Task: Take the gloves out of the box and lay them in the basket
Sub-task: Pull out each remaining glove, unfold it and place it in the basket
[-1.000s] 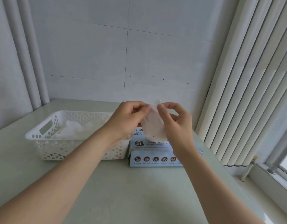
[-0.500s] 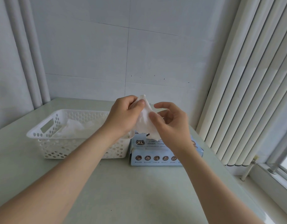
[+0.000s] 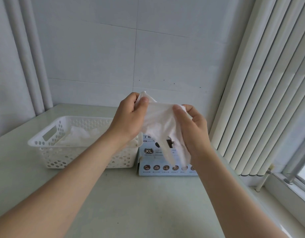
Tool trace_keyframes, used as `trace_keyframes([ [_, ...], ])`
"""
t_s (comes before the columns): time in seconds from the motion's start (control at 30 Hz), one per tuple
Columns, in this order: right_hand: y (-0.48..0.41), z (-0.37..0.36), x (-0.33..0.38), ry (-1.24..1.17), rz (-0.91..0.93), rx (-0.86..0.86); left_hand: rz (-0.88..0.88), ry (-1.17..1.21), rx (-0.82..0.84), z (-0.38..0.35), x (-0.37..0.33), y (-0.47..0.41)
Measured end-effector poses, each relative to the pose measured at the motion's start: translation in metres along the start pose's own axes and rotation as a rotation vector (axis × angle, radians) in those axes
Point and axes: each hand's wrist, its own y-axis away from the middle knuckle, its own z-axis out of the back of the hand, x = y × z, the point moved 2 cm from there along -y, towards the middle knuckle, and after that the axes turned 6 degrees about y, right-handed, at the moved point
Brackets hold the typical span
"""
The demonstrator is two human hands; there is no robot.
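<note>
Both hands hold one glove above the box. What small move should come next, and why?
Probably move the glove left, over the basket. The left hand and right hand each pinch its upper edge, its lower end hangs loose over the box, and the basket beside it already holds other gloves.

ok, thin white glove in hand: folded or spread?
Spread: left hand and right hand pinch the thin white glove apart at its top; its fingers hang free.

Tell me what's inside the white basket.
Crumpled white gloves lie in the basket; how many is unclear. The left hand, pinching another glove, and its forearm cover the basket's right end, hiding what lies there.
</note>
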Motion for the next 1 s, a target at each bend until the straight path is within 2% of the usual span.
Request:
trace_keyframes([
  [0.1,0.000,0.001,-0.001,0.000,-0.050,0.027,0.065,0.034,-0.029,0.002,-0.001,-0.001],
  [0.17,-0.002,0.003,-0.009,0.141,-0.087,0.028,0.099,0.033,-0.053,0.006,0.001,-0.003],
  [0.27,-0.003,0.006,-0.020,0.351,-0.169,0.061,0.118,-0.051,-0.062,0.016,0.005,-0.006],
  [0.37,-0.007,0.009,-0.024,0.356,-0.208,0.088,0.084,-0.175,-0.044,0.024,0.011,-0.010],
  [0.57,-0.010,0.000,-0.032,0.462,-0.013,0.128,-0.016,-0.331,-0.073,0.034,0.017,-0.016],
  [0.67,-0.012,-0.008,-0.036,0.510,0.127,0.055,-0.023,-0.332,-0.030,0.039,0.019,-0.019],
  [0.83,-0.020,-0.025,-0.041,0.495,0.201,-0.095,-0.010,-0.420,0.047,0.047,0.021,-0.021],
  [1.0,-0.034,-0.042,-0.037,0.591,0.262,-0.146,0.016,-0.499,-0.049,0.070,0.023,-0.026],
])
